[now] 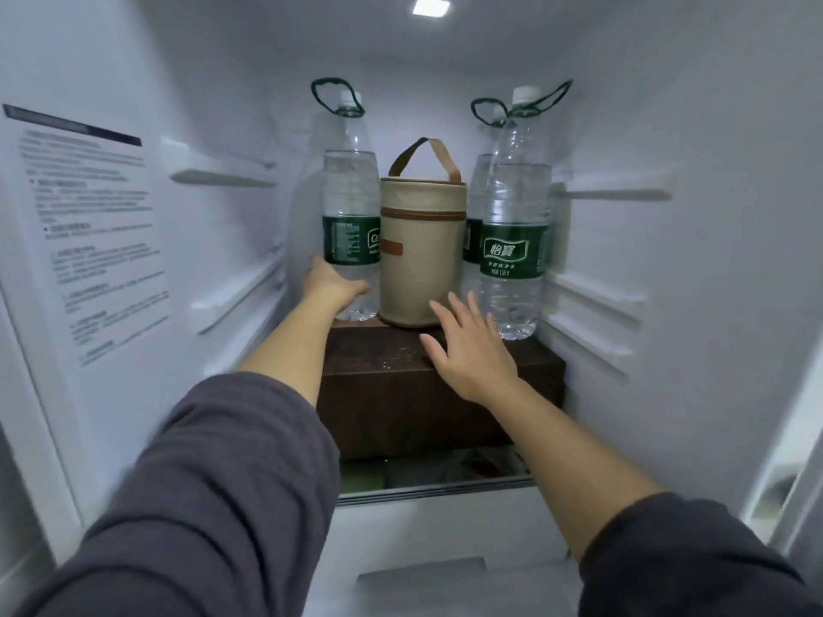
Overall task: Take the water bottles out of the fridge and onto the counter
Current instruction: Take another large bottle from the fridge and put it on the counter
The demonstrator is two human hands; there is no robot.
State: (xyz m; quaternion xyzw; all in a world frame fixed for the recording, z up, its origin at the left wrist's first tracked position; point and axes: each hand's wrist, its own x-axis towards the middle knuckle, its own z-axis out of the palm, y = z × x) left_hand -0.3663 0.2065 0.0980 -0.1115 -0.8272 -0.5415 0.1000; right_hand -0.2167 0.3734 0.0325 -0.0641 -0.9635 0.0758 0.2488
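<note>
We see a dark block (436,394) bearing a bag (423,251) at its middle. The left bottle (349,207) stands just beside it, and the right bottle (514,224) and rear bottle (476,202) stand opposite.

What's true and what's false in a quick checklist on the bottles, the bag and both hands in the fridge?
1. The left hand is on the left bottle. True.
2. The right hand grips the front right bottle. False: it is open, fingers spread, gripping nothing.
3. The beige bag stands upright between the bottles. True.
4. Only two bottles are in the fridge. False: a third bottle stands behind the front right one.
</note>
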